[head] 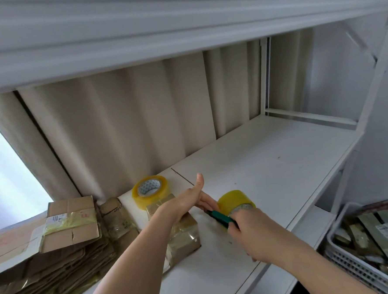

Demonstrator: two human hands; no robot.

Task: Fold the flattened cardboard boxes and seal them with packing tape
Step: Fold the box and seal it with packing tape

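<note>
A small box (184, 233) wrapped in clear tape sits on the white shelf (269, 165). My left hand (189, 201) hovers over its far end, thumb raised and fingers straight, reaching towards a yellow tape roll (233, 200). My right hand (248, 232) grips a green-handled cutter (220, 218) just below that roll, with the roll against its knuckles. The cutter's tip lies by my left fingers. A second tape roll (150, 190) lies flat behind the box. Flattened cardboard boxes (50, 264) are stacked at the left.
A beige curtain (130, 128) hangs behind the shelf, and an upper shelf (159, 35) overhangs it. At the lower right stands a white plastic basket (340, 226) with several wrapped packets. A lower shelf edge (307, 230) runs beneath my right arm.
</note>
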